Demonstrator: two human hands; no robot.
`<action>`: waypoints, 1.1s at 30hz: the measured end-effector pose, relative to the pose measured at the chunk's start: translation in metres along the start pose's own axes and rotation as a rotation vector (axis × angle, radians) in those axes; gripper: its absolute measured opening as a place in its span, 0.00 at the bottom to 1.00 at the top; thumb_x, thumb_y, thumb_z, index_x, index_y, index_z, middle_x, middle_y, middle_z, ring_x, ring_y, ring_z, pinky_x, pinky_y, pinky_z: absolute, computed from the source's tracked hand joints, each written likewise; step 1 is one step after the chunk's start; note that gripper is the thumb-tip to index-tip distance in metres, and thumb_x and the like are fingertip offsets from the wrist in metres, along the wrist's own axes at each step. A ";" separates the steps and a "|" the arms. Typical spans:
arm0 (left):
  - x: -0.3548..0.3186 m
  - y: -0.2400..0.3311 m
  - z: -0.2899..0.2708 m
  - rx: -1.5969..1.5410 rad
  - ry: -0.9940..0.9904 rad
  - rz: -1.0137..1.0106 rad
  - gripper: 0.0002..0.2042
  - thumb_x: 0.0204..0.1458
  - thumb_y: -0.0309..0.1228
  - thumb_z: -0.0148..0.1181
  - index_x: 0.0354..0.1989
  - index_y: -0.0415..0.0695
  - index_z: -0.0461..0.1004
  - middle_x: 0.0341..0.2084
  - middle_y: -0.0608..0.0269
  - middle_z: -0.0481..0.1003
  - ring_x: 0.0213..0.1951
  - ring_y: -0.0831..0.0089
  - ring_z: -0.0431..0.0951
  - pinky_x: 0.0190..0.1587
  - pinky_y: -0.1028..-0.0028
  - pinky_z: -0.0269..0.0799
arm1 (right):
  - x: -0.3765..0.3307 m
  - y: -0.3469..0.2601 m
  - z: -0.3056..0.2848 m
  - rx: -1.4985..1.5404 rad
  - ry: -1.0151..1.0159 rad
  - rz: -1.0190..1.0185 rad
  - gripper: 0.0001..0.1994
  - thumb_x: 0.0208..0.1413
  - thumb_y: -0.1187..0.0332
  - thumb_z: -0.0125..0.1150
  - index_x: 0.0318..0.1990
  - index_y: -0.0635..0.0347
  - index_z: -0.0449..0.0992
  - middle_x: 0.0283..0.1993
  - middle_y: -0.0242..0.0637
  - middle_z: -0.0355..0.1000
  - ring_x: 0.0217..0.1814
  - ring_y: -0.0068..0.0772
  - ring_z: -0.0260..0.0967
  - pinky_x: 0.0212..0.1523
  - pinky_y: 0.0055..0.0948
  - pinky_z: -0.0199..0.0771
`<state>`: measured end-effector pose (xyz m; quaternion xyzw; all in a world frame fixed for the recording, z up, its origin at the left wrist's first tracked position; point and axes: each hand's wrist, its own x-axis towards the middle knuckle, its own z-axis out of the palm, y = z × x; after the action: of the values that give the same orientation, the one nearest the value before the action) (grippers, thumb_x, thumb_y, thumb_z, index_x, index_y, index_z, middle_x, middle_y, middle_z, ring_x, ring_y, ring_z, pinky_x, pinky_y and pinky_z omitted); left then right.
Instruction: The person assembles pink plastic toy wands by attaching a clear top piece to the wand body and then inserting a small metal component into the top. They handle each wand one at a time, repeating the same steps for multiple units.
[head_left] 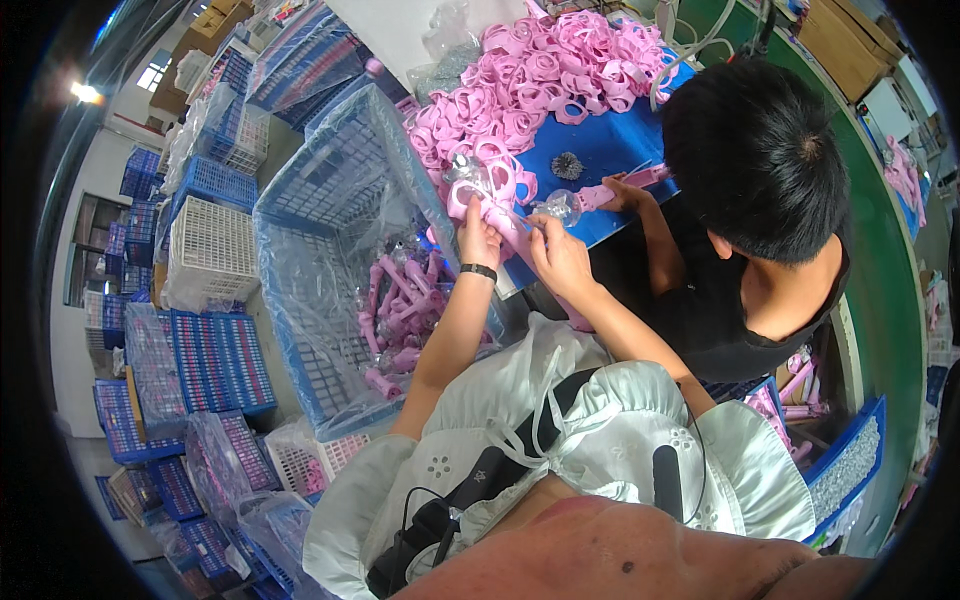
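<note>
My left hand (478, 238) and my right hand (560, 255) are both closed on one pink plastic part (497, 205) with ring-shaped ends, held over the edge of a blue table (600, 150). A large heap of the same pink parts (545, 70) lies on the table just beyond my hands. My left wrist wears a dark band. Across from me a person in a black top (755, 200) holds another pink part (610, 192) in one hand.
A big blue plastic crate (340, 190) lined with clear film stands left of me, with assembled pink parts (400, 300) inside. Stacks of blue and white crates (205, 240) fill the floor at left. A small dark round brush-like item (567, 165) lies on the table.
</note>
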<state>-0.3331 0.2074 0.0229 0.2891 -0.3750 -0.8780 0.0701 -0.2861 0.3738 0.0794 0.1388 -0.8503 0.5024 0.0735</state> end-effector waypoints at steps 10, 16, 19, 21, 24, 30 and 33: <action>-0.011 0.006 0.003 0.023 -0.066 0.036 0.12 0.53 0.39 0.59 0.39 0.45 0.70 0.27 0.72 0.71 0.25 0.81 0.71 0.27 0.79 0.69 | 0.022 -0.016 -0.010 -0.008 0.069 -0.083 0.10 0.55 0.68 0.48 0.42 0.59 0.68 0.33 0.44 0.75 0.32 0.47 0.74 0.34 0.39 0.73; -0.022 0.012 0.012 0.057 -0.033 0.094 0.11 0.54 0.35 0.59 0.40 0.43 0.69 0.29 0.68 0.72 0.26 0.80 0.73 0.27 0.79 0.71 | 0.028 -0.024 -0.020 -0.013 0.042 0.011 0.11 0.50 0.67 0.48 0.39 0.60 0.71 0.32 0.46 0.75 0.33 0.49 0.73 0.34 0.41 0.73; -0.022 0.011 0.012 0.043 -0.061 0.114 0.10 0.53 0.34 0.59 0.39 0.42 0.69 0.30 0.67 0.73 0.26 0.80 0.73 0.27 0.79 0.72 | 0.031 -0.024 -0.020 -0.015 0.077 -0.025 0.11 0.50 0.67 0.48 0.38 0.60 0.71 0.31 0.46 0.74 0.33 0.50 0.73 0.34 0.42 0.72; -0.021 0.010 0.011 0.041 -0.084 0.121 0.10 0.53 0.33 0.59 0.39 0.41 0.69 0.30 0.67 0.73 0.27 0.80 0.74 0.27 0.79 0.72 | 0.032 -0.022 -0.020 -0.035 0.064 -0.009 0.11 0.50 0.66 0.48 0.38 0.60 0.71 0.31 0.46 0.74 0.33 0.50 0.73 0.34 0.42 0.72; -0.021 0.008 0.010 0.059 -0.103 0.132 0.10 0.53 0.33 0.59 0.38 0.41 0.70 0.30 0.68 0.73 0.26 0.81 0.73 0.26 0.79 0.71 | 0.033 -0.021 -0.018 -0.008 0.061 -0.044 0.11 0.49 0.67 0.48 0.38 0.60 0.71 0.31 0.48 0.74 0.32 0.51 0.72 0.35 0.43 0.72; -0.023 0.011 0.011 0.138 -0.168 0.157 0.07 0.52 0.32 0.61 0.36 0.43 0.72 0.29 0.70 0.73 0.24 0.84 0.70 0.24 0.82 0.66 | 0.046 -0.027 -0.015 0.005 0.014 0.082 0.12 0.55 0.62 0.48 0.39 0.61 0.70 0.31 0.49 0.74 0.34 0.53 0.72 0.35 0.45 0.71; -0.025 0.009 0.013 0.152 -0.104 0.155 0.08 0.52 0.32 0.61 0.37 0.44 0.72 0.30 0.70 0.73 0.25 0.84 0.70 0.25 0.82 0.65 | 0.061 -0.030 -0.014 0.133 0.034 0.100 0.14 0.57 0.59 0.47 0.39 0.62 0.70 0.32 0.49 0.74 0.36 0.53 0.72 0.36 0.45 0.70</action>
<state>-0.3209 0.2173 0.0474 0.2179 -0.4650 -0.8527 0.0962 -0.3353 0.3624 0.1271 0.0919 -0.8195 0.5631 0.0535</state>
